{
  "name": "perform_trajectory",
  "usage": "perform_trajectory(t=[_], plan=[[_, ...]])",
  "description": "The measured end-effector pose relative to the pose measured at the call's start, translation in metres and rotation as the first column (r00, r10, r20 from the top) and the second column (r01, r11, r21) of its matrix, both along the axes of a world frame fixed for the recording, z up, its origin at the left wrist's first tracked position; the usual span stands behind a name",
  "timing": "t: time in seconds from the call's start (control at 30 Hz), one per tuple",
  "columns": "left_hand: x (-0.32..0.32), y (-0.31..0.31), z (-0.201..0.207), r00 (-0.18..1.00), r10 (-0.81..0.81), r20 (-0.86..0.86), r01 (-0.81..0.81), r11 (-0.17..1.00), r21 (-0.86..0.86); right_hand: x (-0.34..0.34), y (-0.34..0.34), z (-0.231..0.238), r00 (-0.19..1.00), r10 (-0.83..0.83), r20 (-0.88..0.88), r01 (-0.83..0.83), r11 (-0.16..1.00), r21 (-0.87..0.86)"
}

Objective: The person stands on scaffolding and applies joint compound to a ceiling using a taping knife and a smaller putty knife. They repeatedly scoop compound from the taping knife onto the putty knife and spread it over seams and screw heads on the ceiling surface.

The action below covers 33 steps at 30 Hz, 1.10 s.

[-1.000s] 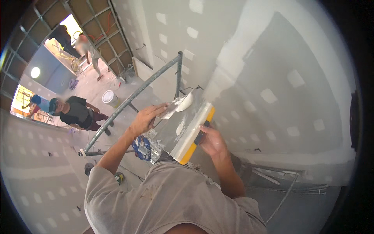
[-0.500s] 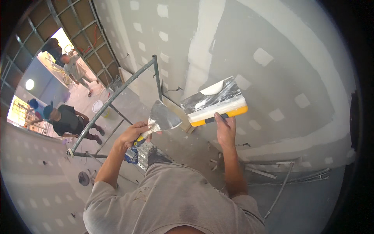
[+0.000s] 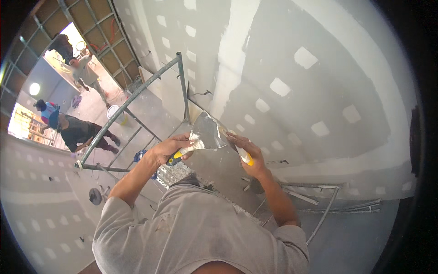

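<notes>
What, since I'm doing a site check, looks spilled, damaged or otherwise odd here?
Nothing stands out strongly. Slightly odd: the putty knife in the left hand has white compound caked at its neck, close to the handle.

The head camera, the left of a side-by-side fisheye pair, looks steeply down from above the wearer's shirt [image 3: 200, 228], near enough to fill the bottom. The left hand [image 3: 166, 150] and right hand [image 3: 255, 163] lie close, mid-view; the patched wall [image 3: 328, 91] stands beyond, and the metal-framed wall [image 3: 91, 20] is far off, at upper left.
</notes>
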<state>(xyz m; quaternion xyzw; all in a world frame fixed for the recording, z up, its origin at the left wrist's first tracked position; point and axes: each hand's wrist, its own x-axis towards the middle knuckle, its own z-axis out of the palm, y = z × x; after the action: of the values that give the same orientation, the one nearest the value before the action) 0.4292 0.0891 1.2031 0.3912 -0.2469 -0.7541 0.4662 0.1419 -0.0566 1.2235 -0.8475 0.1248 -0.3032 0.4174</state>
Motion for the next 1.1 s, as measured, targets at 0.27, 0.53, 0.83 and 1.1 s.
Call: perform_trajectory(t=[0.27,0.53,0.83,1.1], plan=[[0.02,-0.001,0.019,0.999,-0.016,0.035,0.018,0.999,-0.048,-0.019,-0.016,-0.094,0.924,-0.307,-0.229,0.333,0.939,0.087],[0.049,-0.028,0.009,0.878,0.221,0.425,-0.11,0.956,-0.271,-0.034,0.031,-0.089,0.815,-0.578,0.048,-0.028,0.044,0.999],[0.008,-0.041,-0.028,0.18,0.462,0.869,0.36,0.791,-0.495,-0.007,0.06,-0.033,0.813,-0.556,0.173,-0.311,-0.164,0.936],[-0.061,-0.104,-0.001,0.537,0.481,0.694,0.533,0.444,-0.72,-0.081,0.033,-0.004,0.779,-0.541,0.317,-0.377,-0.001,0.926]])
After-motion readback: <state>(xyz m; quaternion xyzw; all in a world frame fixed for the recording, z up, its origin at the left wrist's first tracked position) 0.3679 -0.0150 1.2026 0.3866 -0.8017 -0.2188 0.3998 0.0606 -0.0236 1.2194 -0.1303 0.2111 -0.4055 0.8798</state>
